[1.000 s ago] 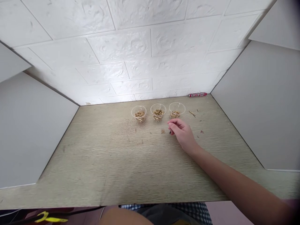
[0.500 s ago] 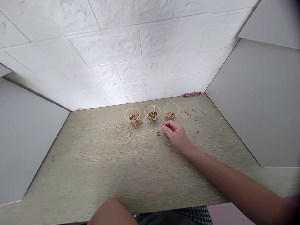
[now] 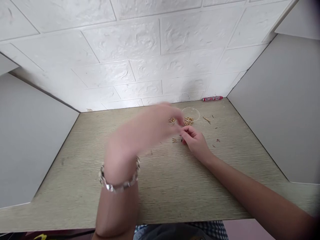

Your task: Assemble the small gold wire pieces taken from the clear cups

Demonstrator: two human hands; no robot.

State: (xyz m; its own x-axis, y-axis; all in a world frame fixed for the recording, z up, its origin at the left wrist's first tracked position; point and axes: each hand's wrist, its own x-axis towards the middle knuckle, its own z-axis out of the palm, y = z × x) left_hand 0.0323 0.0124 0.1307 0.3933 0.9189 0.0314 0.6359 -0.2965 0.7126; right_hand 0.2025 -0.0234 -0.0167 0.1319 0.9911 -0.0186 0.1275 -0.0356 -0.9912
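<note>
My left hand (image 3: 152, 125), smeared by motion and with a chain bracelet (image 3: 119, 186) on its wrist, reaches across the table. Its fingertips come up to my right hand (image 3: 195, 140), and whether they touch it I cannot tell. The right thumb and fingers are pinched together on something too small to make out; a dark spot shows just below them. Beside them lie several short brass-coloured pins (image 3: 174, 140). Behind the hands stands a clear plastic cup (image 3: 191, 115) holding more such pins. A second cup's pins (image 3: 171, 121) are partly covered by my left hand.
At the back right, a red marker pen (image 3: 212, 98) lies against the white brick-patterned wall (image 3: 140, 40). Longer brass-coloured pins (image 3: 207, 119) and small reddish bits (image 3: 218, 140) lie to the right. Grey panels (image 3: 282, 110) border the wooden table (image 3: 82, 160) on both sides.
My left hand has come up from the lower edge to my right hand and now covers the left cup and part of the middle one. The view has shifted slightly; the right hand keeps its pinch.
</note>
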